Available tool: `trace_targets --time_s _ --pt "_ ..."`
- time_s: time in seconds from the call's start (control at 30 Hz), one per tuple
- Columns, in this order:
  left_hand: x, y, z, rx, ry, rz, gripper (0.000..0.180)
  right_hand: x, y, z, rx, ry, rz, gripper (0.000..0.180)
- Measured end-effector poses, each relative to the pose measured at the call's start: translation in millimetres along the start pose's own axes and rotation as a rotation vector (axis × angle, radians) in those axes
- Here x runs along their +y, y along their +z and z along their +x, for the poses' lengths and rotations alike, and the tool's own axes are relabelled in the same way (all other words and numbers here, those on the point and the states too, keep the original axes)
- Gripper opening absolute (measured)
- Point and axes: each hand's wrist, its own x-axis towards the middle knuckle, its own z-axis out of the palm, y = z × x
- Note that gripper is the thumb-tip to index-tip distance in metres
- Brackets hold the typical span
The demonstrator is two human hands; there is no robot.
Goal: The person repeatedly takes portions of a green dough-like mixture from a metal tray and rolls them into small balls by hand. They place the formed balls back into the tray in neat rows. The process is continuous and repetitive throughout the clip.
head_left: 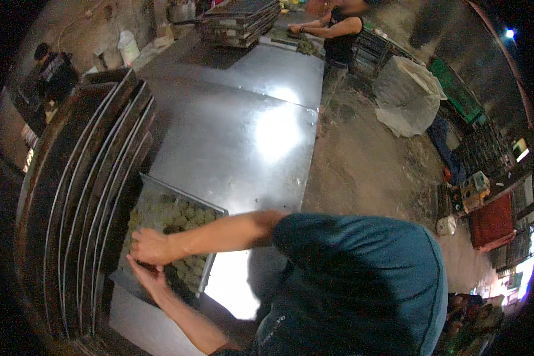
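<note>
A metal tray [215, 209] filled with several pale round dough pieces [187, 215] lies on a steel table. Both of my hands meet over its near left part. My right hand [150, 246] comes in from the right, knuckles up with the fingers curled down onto the pieces. Just below it, touching it, is my left hand [145, 277], fingers stretched toward the tray's left edge. What sits between the two hands is hidden.
A tall stack of dark empty trays [83, 196] stands against the tray's left side. The long steel table [261, 118] runs away to another tray stack [237, 21], where a person in a dark top [338, 35] works. A white sack [406, 95] sits on the dirt floor at right. Another person [53, 74] is at far left.
</note>
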Motion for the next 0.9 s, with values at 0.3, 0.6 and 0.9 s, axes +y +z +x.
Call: trace_targets --time_s 0.3,0.6,0.9 --pt "-39 23 25 0.059 0.149 0.171 0.052 41 39 -10 -0.249 0.217 0.323 0.016" --pt "-9 17 -44 0.253 0.127 0.226 0.042 40 6 -30 -0.127 0.898 0.939 0.038" --pt "-4 -8 -44 0.111 0.045 0.022 0.027 67 57 -3 -0.247 0.579 0.681 0.035"
